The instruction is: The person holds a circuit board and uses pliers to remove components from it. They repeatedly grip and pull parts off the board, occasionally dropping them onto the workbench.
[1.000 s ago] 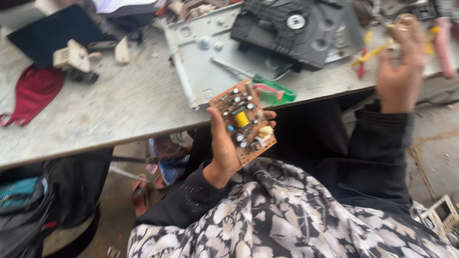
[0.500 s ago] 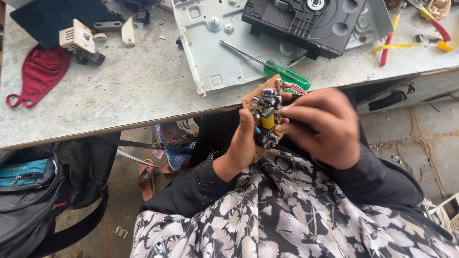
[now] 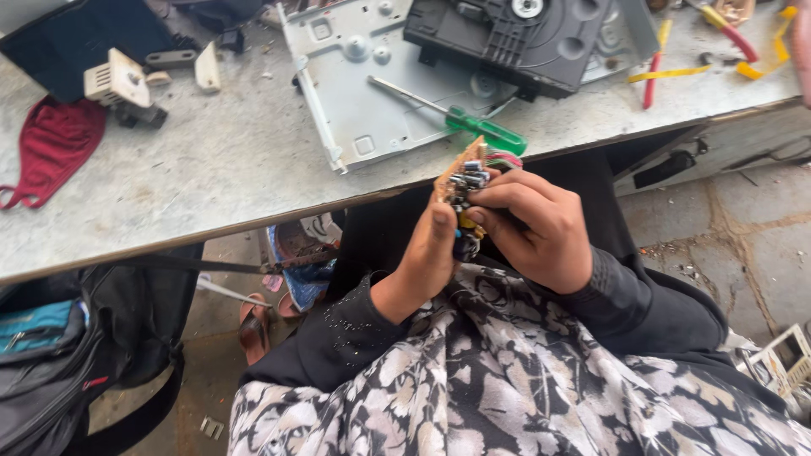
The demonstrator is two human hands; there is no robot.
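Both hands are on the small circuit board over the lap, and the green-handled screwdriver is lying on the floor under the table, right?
Not quite. The head view shows the left hand and right hand on the circuit board over the lap, but the green-handled screwdriver lies on the table, partly across the grey metal chassis plate.

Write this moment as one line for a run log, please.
left hand: holds circuit board | right hand: fingers on its components | green-handled screwdriver: on metal chassis
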